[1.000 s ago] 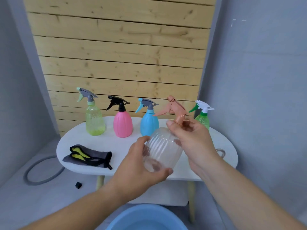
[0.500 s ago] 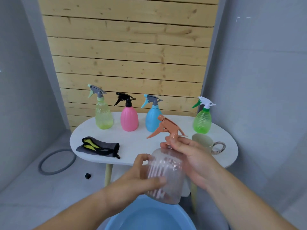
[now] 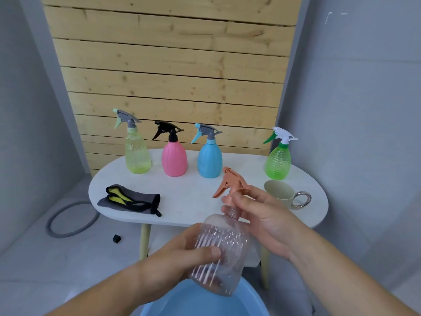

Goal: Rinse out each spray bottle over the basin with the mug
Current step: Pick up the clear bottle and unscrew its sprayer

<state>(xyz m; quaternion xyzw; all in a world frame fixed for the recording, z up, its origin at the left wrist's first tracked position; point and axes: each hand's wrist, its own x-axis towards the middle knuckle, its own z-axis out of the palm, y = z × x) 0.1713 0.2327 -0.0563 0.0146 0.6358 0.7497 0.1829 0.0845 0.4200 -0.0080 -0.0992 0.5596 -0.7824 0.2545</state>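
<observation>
My left hand (image 3: 182, 254) grips the ribbed body of a clear spray bottle (image 3: 224, 252), held above the blue basin (image 3: 205, 302) at the bottom edge. My right hand (image 3: 262, 215) pinches the bottle's neck just under its orange trigger head (image 3: 230, 182). On the white table (image 3: 193, 197) stand a yellow-green bottle (image 3: 137, 153), a pink bottle (image 3: 174, 159), a blue bottle (image 3: 209, 160) and a green bottle (image 3: 278, 163). A beige mug (image 3: 282, 192) with a silver handle sits at the table's right, beyond my right hand.
A grey and yellow cloth (image 3: 129, 199) lies on the table's left front. A grey hose ring (image 3: 70, 218) and a small black piece (image 3: 116, 238) lie on the floor to the left. Wooden slats back the table, with grey walls on both sides.
Both hands brought the clear bottle down and toward me, from above the table to over the basin. The mug, hidden before, now shows.
</observation>
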